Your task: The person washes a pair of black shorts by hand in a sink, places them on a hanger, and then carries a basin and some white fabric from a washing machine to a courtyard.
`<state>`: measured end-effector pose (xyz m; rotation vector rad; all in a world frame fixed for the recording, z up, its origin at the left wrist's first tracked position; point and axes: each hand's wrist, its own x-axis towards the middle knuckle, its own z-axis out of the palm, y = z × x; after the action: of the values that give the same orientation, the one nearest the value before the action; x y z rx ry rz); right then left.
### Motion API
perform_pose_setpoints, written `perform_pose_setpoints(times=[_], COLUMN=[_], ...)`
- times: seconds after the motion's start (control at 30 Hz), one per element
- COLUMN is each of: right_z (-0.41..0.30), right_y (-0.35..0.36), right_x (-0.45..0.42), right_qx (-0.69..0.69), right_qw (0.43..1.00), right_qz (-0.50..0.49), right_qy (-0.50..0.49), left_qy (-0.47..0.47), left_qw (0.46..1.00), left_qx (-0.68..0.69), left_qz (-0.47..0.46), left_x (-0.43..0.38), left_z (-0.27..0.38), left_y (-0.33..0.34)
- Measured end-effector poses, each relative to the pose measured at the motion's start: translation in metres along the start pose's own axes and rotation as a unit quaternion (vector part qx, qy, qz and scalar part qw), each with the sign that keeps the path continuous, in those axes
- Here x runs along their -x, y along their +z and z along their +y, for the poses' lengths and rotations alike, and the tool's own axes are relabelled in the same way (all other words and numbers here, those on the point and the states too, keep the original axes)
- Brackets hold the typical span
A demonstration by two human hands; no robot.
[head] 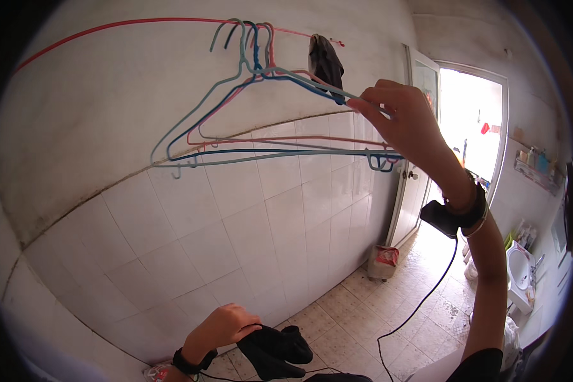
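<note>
High on the right, my right hand (401,117) pinches the right shoulder of a pale teal clothes hanger (191,112). That hanger hooks over a red line (162,19), with a blue hanger (210,153) and pink and grey ones close behind it. A dark cloth item (325,64) hangs on the line just beyond them. Low in the view, my left hand (224,327) grips a black cloth item (274,348), perhaps socks, which droops from its fingers. Both wrists wear black bands, the right one with a device and a cable.
A white tiled wall (238,215) runs along the left. A bin (382,262) with a red liner stands by the opened door (406,205). At the right are a washbasin (520,270) and a wall shelf (537,172) with bottles. A black cable (420,310) crosses over the tiled floor.
</note>
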<state>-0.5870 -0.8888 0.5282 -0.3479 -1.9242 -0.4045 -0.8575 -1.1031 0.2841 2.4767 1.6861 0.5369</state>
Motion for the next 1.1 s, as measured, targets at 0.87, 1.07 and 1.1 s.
perform_pose_setpoints(times=[0.87,1.07,1.1], right_z=[-0.008,0.039,0.053], right_y=[-0.087,-0.151,-0.158], right_x=[0.247,0.312,0.325], right_qx=[0.168,0.269,0.275], right_qw=[0.977,0.963,0.961], right_qz=[-0.035,-0.029,-0.015], right_qy=[-0.126,0.004,0.007], left_qy=[0.102,0.167,0.183], left_qw=[0.986,0.984,0.978], left_qx=[-0.018,-0.046,-0.082], left_qz=[0.128,0.048,0.056], left_x=[-0.034,-0.056,-0.064], left_z=[0.014,0.015,0.021], left_y=[0.046,0.049,0.044])
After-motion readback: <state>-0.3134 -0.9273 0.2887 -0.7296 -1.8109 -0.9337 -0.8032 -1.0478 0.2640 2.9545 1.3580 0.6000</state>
